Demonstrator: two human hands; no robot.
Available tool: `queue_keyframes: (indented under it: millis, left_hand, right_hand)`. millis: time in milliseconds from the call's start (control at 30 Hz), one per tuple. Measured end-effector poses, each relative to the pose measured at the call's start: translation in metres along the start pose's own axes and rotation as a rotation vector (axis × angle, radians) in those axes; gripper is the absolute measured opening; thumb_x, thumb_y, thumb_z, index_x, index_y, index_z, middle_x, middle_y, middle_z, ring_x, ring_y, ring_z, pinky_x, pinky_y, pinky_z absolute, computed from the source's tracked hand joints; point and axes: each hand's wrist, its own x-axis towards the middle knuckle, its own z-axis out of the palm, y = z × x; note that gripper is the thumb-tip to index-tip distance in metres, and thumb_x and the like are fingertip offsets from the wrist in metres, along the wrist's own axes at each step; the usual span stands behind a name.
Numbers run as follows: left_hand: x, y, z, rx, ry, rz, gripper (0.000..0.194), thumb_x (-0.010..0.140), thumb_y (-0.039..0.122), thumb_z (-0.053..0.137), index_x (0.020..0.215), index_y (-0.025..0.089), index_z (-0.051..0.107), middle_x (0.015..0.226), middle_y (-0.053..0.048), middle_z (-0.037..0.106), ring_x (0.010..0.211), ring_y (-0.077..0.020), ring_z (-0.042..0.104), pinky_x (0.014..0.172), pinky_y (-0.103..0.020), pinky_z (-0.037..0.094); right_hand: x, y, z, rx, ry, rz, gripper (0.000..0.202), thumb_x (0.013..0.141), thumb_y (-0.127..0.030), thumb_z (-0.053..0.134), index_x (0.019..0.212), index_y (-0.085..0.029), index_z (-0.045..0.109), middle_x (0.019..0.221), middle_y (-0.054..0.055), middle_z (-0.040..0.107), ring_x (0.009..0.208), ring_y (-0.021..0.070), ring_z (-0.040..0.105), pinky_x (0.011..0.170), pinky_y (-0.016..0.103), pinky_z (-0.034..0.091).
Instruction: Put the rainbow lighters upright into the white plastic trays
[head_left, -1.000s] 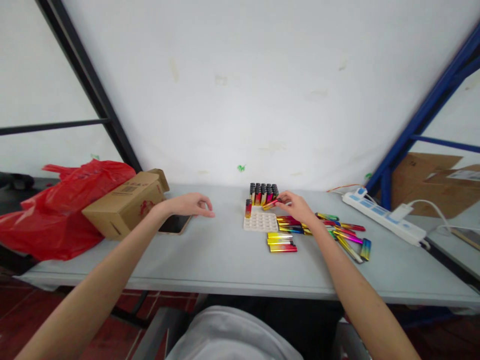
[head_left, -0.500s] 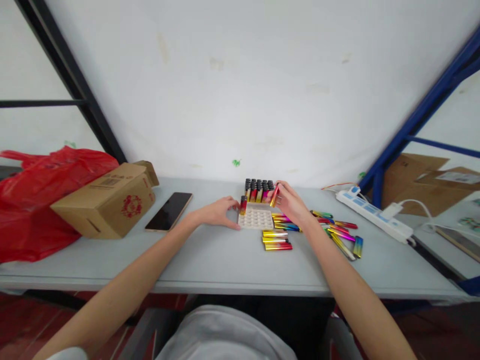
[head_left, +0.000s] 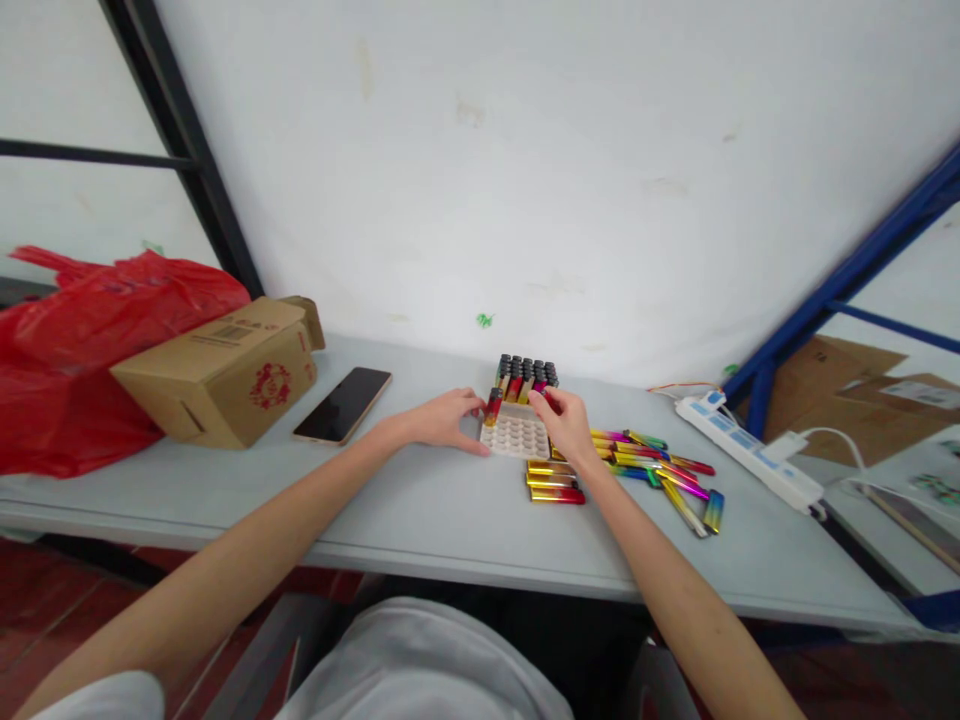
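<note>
A white tray (head_left: pixel 514 438) with rows of round hollows lies on the table. One red and yellow lighter (head_left: pixel 492 408) stands upright in its back left corner, leaning slightly. My left hand (head_left: pixel 448 420) is at the tray's left edge, thumb and forefinger spread apart, the forefinger close beside that lighter. Over the tray's back right part, my right hand (head_left: pixel 566 424) pinches a red lighter (head_left: pixel 552 402), mostly covered by the fingers. Behind stand several upright lighters (head_left: pixel 527 372) with black tops, packed in rows.
Loose shiny lighters (head_left: pixel 675 475) lie in a pile on the right, and a short row of lighters (head_left: pixel 553 484) lies before the tray. A phone (head_left: pixel 343 405), a cardboard box (head_left: pixel 217 375) and a red plastic bag (head_left: pixel 112 350) are on the left. A power strip (head_left: pixel 750 452) lies far right.
My right hand has moved down and slightly left, bringing its lighter from above the tray's right side to just over the tray. My left hand stays at the tray. The view has tilted slightly.
</note>
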Motion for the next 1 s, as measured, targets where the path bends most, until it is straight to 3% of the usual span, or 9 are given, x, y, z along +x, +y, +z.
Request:
queue_keyframes:
  millis: [200, 467, 733, 900, 1000]
  left_hand:
    - [0.0, 0.002, -0.001, 0.028, -0.01, 0.003, 0.079, 0.073, 0.08, 0.074, 0.121, 0.018, 0.067, 0.113, -0.009, 0.064, 0.106, -0.0291, 0.062, 0.093, -0.034, 0.048]
    - [0.001, -0.001, 0.0, 0.008, -0.011, 0.001, 0.08, 0.072, 0.081, 0.074, 0.12, 0.017, 0.067, 0.114, -0.01, 0.064, 0.106, -0.0295, 0.061, 0.093, -0.035, 0.048]
    - [0.001, 0.001, -0.001, -0.003, -0.013, -0.005, 0.078, 0.071, 0.079, 0.076, 0.119, 0.018, 0.068, 0.114, -0.01, 0.064, 0.106, -0.0298, 0.062, 0.092, -0.036, 0.049]
    - [0.0, 0.002, -0.001, -0.004, -0.014, -0.008, 0.08, 0.072, 0.078, 0.076, 0.122, 0.016, 0.068, 0.114, -0.011, 0.064, 0.107, -0.0299, 0.061, 0.094, -0.036, 0.049]
    - [0.0, 0.002, -0.001, 0.003, -0.002, 0.002, 0.08, 0.073, 0.078, 0.076, 0.122, 0.016, 0.068, 0.113, -0.011, 0.064, 0.105, -0.0298, 0.062, 0.094, -0.036, 0.049]
  right_hand:
    - [0.0, -0.003, 0.004, -0.105, 0.044, -0.054, 0.039, 0.088, -0.048, 0.053, 0.06, -0.024, 0.039, 0.056, -0.005, 0.035, 0.057, 0.0123, 0.035, 0.058, 0.029, 0.026]
    - [-0.004, -0.011, 0.006, -0.113, -0.003, -0.079, 0.048, 0.093, -0.058, 0.054, 0.062, -0.023, 0.04, 0.056, -0.006, 0.036, 0.057, 0.0123, 0.035, 0.058, 0.029, 0.026]
    - [-0.002, -0.007, 0.005, -0.145, 0.021, -0.071, 0.036, 0.088, -0.046, 0.051, 0.062, -0.024, 0.04, 0.056, -0.005, 0.037, 0.057, 0.0129, 0.038, 0.058, 0.029, 0.028]
    - [-0.002, -0.009, 0.004, -0.161, 0.01, -0.08, 0.043, 0.093, -0.054, 0.051, 0.064, -0.024, 0.041, 0.057, -0.005, 0.039, 0.058, 0.0134, 0.039, 0.058, 0.029, 0.03]
    - [-0.003, -0.011, 0.003, -0.104, -0.087, -0.075, 0.044, 0.099, -0.061, 0.049, 0.075, -0.024, 0.049, 0.063, -0.003, 0.047, 0.06, 0.0152, 0.045, 0.058, 0.028, 0.036]
